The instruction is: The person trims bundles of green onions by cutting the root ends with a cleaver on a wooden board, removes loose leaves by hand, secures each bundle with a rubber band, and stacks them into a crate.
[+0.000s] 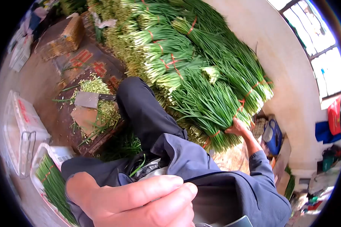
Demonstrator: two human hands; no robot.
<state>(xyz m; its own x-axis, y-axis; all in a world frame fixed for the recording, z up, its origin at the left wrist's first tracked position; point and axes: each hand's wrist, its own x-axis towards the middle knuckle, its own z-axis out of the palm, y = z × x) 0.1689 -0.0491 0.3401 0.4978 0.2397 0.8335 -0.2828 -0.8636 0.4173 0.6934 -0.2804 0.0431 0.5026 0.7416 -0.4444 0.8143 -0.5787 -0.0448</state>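
My right hand (236,126) grips the pale cut end of a bundle of garlic chives (204,102), beside its red tie. The bundle lies on the near side of a large pile; its long green leaves point up and left. My left hand (140,200) is very close to the camera, above my lap, with fingers curled and pressed together. The inside of that hand is hidden, so anything in it cannot be made out. Left of my knee, a cleaver (88,99) with a dark handle rests on chopped chive ends (93,85).
Many tied chive bundles (166,45) are stacked against the wall (288,75). At left stand a white crate (30,125) and another crate (58,153) holding chives. A cardboard box (60,36) sits farther back. A blue bag (272,136) is near my right arm.
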